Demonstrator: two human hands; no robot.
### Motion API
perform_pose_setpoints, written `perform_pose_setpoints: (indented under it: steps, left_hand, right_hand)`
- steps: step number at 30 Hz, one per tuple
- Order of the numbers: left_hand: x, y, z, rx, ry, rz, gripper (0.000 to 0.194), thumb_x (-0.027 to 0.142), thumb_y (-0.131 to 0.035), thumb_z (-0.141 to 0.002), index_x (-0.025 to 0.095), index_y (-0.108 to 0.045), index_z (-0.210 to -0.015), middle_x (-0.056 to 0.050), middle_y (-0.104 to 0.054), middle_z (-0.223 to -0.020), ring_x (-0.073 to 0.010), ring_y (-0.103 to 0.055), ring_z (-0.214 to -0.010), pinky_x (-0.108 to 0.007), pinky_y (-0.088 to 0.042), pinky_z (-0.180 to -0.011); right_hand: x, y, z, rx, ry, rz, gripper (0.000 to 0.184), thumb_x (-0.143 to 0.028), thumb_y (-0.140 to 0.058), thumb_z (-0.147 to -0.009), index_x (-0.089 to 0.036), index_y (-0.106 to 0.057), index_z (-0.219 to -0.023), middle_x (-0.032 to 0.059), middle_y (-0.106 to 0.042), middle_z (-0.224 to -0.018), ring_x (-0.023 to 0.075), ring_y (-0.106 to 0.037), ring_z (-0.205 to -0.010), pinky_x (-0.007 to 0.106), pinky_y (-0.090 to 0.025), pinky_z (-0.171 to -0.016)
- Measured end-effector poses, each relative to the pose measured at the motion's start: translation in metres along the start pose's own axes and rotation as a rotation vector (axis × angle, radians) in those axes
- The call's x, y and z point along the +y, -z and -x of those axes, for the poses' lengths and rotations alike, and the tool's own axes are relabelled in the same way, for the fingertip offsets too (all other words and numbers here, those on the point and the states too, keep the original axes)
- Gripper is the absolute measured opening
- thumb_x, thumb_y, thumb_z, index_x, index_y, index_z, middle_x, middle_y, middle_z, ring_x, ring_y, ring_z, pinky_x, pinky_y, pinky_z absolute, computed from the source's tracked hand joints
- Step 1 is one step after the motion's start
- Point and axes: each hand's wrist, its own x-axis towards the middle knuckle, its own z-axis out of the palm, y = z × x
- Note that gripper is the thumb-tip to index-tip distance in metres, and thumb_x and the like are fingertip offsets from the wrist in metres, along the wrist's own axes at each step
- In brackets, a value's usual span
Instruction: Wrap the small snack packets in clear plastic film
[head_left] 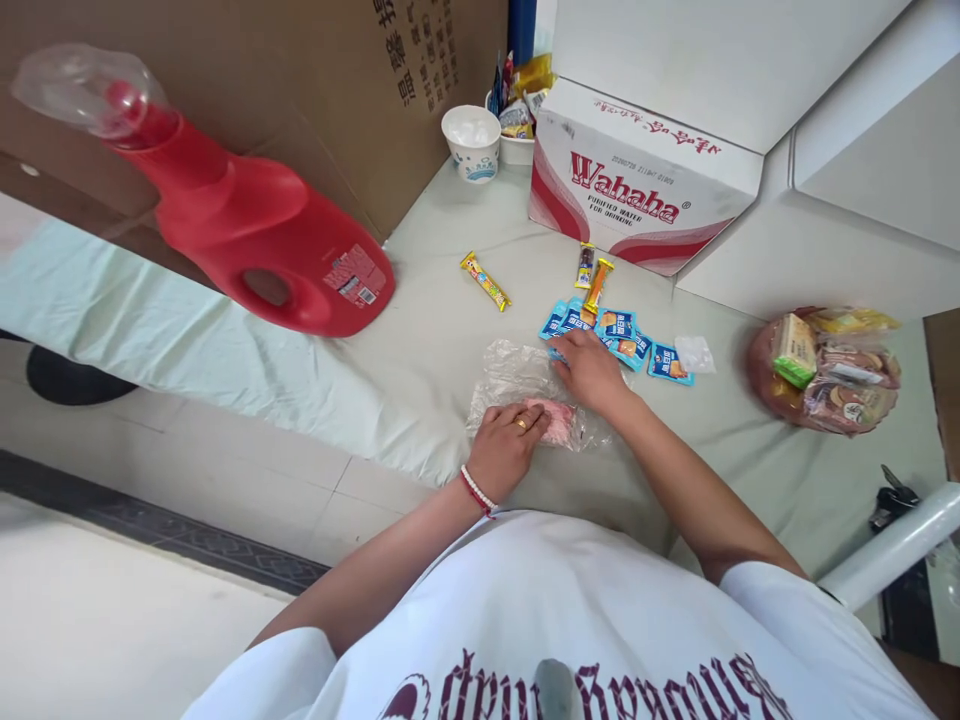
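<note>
My left hand, wearing a ring and a beaded bracelet, lies with stretched fingers on a crumpled pink item; its kind is unclear. Under both spreads a clear plastic bag. Beyond it, my right hand reaches into a pile of small blue snack packets, fingers and thumb closed at one packet's edge. One more blue packet lies to the right, beside a small clear wrapper. Behind the pile are an orange-and-yellow snack stick and a dark-and-yellow one.
A yellow snack stick lies farther left. A large red jug stands at left, paper cups behind, and a white Wahaha box at the back. To the right are a bag of snacks and keys.
</note>
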Motion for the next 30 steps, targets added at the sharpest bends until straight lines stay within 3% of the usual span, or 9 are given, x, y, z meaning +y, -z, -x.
perform_pose_setpoints:
  steps: [3,6,9,14,20,24,26,28,30]
  left_hand:
    - [0.004,0.005,-0.002,-0.048,0.011,-0.016,0.036,0.018,-0.049,-0.101,0.025,-0.067,-0.13,-0.006,-0.071,-0.134,-0.0239,-0.06,-0.112,-0.041,-0.042,-0.086]
    - [0.008,0.008,-0.004,-0.092,0.025,-0.009,0.038,0.017,-0.047,-0.101,0.027,-0.066,-0.132,-0.006,-0.069,-0.137,-0.0244,-0.059,-0.11,-0.043,-0.043,-0.084]
    - [0.01,0.01,-0.004,-0.119,0.042,0.02,0.04,0.016,-0.045,-0.1,0.029,-0.065,-0.132,-0.006,-0.067,-0.137,-0.0251,-0.057,-0.112,-0.044,-0.043,-0.085]
    - [0.013,0.009,-0.002,-0.079,0.104,0.017,0.037,0.02,-0.046,-0.101,0.03,-0.067,-0.13,-0.01,-0.068,-0.125,-0.0264,-0.055,-0.11,-0.044,-0.041,-0.087]
    - [0.011,0.006,0.0,-0.088,0.173,0.032,0.03,0.024,-0.047,-0.101,0.023,-0.075,-0.093,-0.011,-0.068,-0.09,-0.0269,-0.058,-0.095,-0.043,-0.042,-0.08]
    - [-0.007,0.0,0.024,0.053,0.178,0.312,0.028,0.02,-0.047,-0.098,0.023,-0.075,-0.104,-0.007,-0.069,-0.083,-0.023,-0.061,-0.086,-0.039,-0.048,-0.081]
    - [-0.022,0.0,0.037,0.21,0.331,0.46,0.03,0.022,-0.044,-0.098,0.022,-0.073,-0.107,-0.006,-0.07,-0.087,-0.0207,-0.063,-0.087,-0.037,-0.051,-0.083]
    - [-0.037,0.003,0.043,0.389,0.607,0.515,0.031,0.028,-0.041,-0.1,0.021,-0.069,-0.111,-0.008,-0.07,-0.1,-0.021,-0.064,-0.095,-0.038,-0.052,-0.089]
    - [-0.049,0.006,0.038,0.481,0.826,0.491,0.037,0.036,-0.037,-0.102,0.019,-0.066,-0.116,-0.012,-0.069,-0.114,-0.0244,-0.062,-0.109,-0.044,-0.049,-0.101]
  right_hand:
    - [-0.005,-0.003,-0.021,-0.066,-0.003,0.099,0.024,-0.022,-0.057,-0.096,-0.017,-0.074,-0.112,0.0157,-0.064,-0.118,0.0308,-0.051,-0.113,0.039,-0.045,-0.091]
    - [-0.004,0.003,-0.025,-0.029,0.121,0.073,0.016,-0.02,-0.059,-0.094,-0.018,-0.074,-0.095,0.0131,-0.065,-0.114,0.0306,-0.049,-0.112,0.043,-0.041,-0.096]
    - [-0.003,0.019,-0.016,-0.034,0.262,0.082,0.016,-0.021,-0.056,-0.097,-0.018,-0.071,-0.099,0.0116,-0.067,-0.108,0.0299,-0.052,-0.111,0.042,-0.038,-0.096]
    - [-0.019,0.039,0.024,-0.165,0.277,0.231,0.024,-0.025,-0.042,-0.105,-0.02,-0.065,-0.111,0.0106,-0.065,-0.108,0.0204,-0.058,-0.079,0.031,-0.032,-0.065]
    - [-0.038,0.007,0.08,-0.293,0.376,0.155,0.021,-0.016,-0.045,-0.103,-0.02,-0.063,-0.112,0.0088,-0.064,-0.105,0.0179,-0.059,-0.076,0.03,-0.032,-0.061]
    - [-0.04,-0.02,0.098,-0.248,0.305,0.046,0.026,-0.011,-0.042,-0.103,-0.018,-0.064,-0.115,0.0094,-0.064,-0.105,0.0182,-0.061,-0.085,0.028,-0.04,-0.07]
    - [-0.04,-0.026,0.102,-0.212,0.29,0.0,0.034,-0.007,-0.044,-0.1,-0.02,-0.062,-0.126,0.0091,-0.065,-0.109,0.0189,-0.061,-0.09,0.027,-0.042,-0.073]
    - [-0.041,-0.028,0.104,-0.2,0.276,-0.012,0.046,-0.004,-0.047,-0.096,-0.024,-0.059,-0.136,0.0083,-0.065,-0.111,0.0193,-0.06,-0.09,0.027,-0.042,-0.072]
    - [-0.042,-0.028,0.104,-0.208,0.267,-0.005,0.053,-0.003,-0.048,-0.093,-0.026,-0.057,-0.14,0.0077,-0.064,-0.111,0.0196,-0.06,-0.088,0.027,-0.041,-0.07]
